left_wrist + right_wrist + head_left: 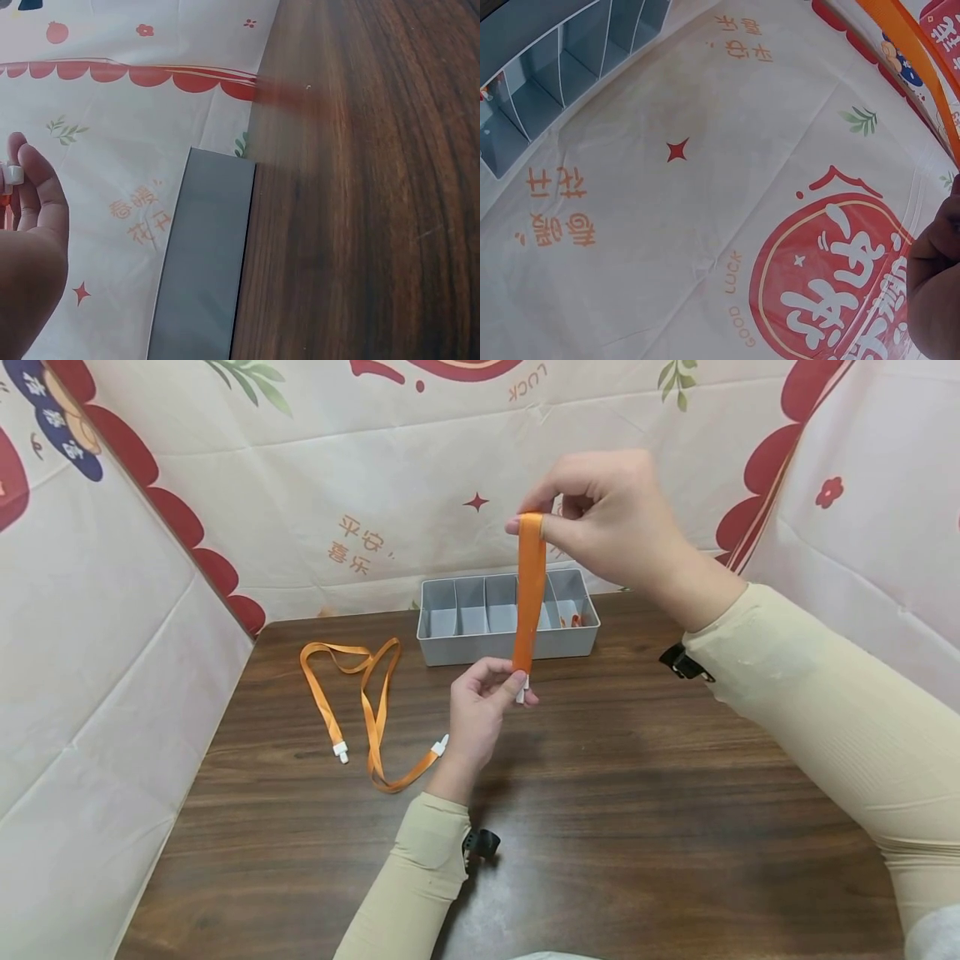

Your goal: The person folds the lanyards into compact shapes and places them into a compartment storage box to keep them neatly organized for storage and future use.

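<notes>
Before me the wood-grain worktop (637, 827) carries a grey divided organizer (480, 652) by its far edge and a loose orange lanyard (380, 710) on its left side. Fingers of my right hand (615, 518) pinch the top of an upright orange lanyard (531, 589), above the worktop; those of my left hand (478, 710) pinch its lower end, by a white clip (521, 695)

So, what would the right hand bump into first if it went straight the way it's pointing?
Probably the patterned cloth in front. Apart from the orange strap that the right hand pinches, nothing shows in between, but how far off the cloth is isn't clear.
</notes>
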Available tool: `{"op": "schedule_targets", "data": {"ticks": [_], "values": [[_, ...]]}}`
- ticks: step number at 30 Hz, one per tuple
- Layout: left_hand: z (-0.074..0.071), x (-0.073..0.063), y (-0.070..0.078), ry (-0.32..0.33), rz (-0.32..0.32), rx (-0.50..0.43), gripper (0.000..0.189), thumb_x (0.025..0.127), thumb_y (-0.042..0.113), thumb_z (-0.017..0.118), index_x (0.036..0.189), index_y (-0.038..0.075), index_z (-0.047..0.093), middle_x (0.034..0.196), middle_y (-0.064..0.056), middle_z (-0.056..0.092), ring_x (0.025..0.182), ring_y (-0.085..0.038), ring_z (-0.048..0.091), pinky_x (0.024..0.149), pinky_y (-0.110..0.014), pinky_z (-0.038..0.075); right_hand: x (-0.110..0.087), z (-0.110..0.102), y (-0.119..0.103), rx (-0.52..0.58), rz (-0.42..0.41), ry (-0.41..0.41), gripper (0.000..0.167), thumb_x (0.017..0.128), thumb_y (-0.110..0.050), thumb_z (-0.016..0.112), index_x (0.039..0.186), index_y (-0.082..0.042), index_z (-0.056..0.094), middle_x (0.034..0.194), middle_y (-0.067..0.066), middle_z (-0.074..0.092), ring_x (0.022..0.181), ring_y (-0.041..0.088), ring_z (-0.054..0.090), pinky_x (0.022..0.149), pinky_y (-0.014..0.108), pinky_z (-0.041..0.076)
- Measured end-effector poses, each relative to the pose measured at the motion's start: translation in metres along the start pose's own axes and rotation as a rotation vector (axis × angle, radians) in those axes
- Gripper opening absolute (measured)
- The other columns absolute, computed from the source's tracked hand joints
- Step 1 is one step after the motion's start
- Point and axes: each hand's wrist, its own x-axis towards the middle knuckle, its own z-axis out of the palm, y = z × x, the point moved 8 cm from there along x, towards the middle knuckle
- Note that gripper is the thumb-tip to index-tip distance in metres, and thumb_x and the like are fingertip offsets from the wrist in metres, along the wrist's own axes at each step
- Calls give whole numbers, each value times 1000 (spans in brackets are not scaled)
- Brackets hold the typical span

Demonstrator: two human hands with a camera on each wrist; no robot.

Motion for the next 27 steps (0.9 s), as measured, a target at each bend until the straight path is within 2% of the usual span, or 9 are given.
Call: {"op": "schedule_targets", "data": {"ticks": [5, 9, 13, 15, 17, 20, 22, 25, 27], "values": [[0, 1, -2, 8, -22, -47, 10, 102, -4, 65, 110, -9, 63, 88, 0, 71, 67, -11, 72, 77, -30, 65, -1, 1, 0, 10, 12, 4, 5, 89, -9, 86, 88, -5, 84, 73, 3, 71, 54, 1, 42, 54, 17, 33], [-1, 3, -6, 19, -67, -34, 24, 102, -6, 64, 126, -5, 64, 95, 0, 68, 66, -10, 71, 75, -28, 64, -3, 3, -1, 0, -2, -11, 7, 88, -10, 88, 89, -5, 84, 72, -1, 67, 55, 2, 42, 54, 17, 33], [0, 4, -8, 7, -100, -7, 22, 102, -4, 65, 123, -11, 66, 94, -6, 69, 67, -10, 72, 76, -28, 64, -5, 3, -2, -9, -33, 17, 9, 87, -10, 89, 88, -4, 84, 72, 5, 69, 58, 3, 41, 57, 16, 32], [0, 4, -8, -1, -110, -7, 16, 101, -3, 67, 112, -15, 65, 90, -9, 70, 68, -12, 72, 77, -29, 65, -7, 3, -6, -44, -101, 37, 11, 87, -11, 90, 88, -2, 83, 73, 9, 71, 60, 6, 43, 59, 17, 33], [-1, 3, -8, -6, -124, 1, 15, 100, -3, 68, 108, -15, 65, 90, -10, 70, 68, -13, 74, 78, -32, 66, -11, 1, -16, -136, -248, 53, 15, 87, -14, 90, 88, -2, 81, 73, 10, 70, 57, 11, 47, 56, 21, 36], [-3, 2, -9, -8, -138, 19, 15, 99, -4, 70, 108, -15, 67, 94, -21, 73, 68, -14, 75, 81, -37, 67, -20, -1, -32, -301, -487, 97, 14, 92, -13, 85, 87, -3, 77, 71, 9, 67, 50, 21, 50, 47, 32, 39], [-3, 0, -8, -11, -125, 50, 15, 99, -4, 70, 109, -15, 69, 100, -30, 74, 67, -14, 75, 83, -40, 67, -24, -2, -38, -381, -589, 126, 14, 95, -12, 81, 86, -4, 74, 70, 7, 64, 44, 23, 47, 41, 40, 38], [1, -3, -4, -30, -76, 123, 17, 100, -2, 69, 112, -14, 72, 105, -36, 73, 68, -11, 74, 82, -38, 67, -23, -4, -37, -419, -615, 135, 18, 98, -14, 77, 84, -5, 72, 68, 7, 61, 42, 24, 42, 39, 41, 35], [5, -5, -1, -45, -34, 191, 18, 101, 1, 69, 113, -12, 74, 102, -33, 75, 69, -8, 72, 81, -34, 66, -22, -4, -35, -422, -599, 132, 21, 99, -17, 77, 83, -5, 71, 66, 7, 59, 41, 24, 40, 39, 41, 34]]}}
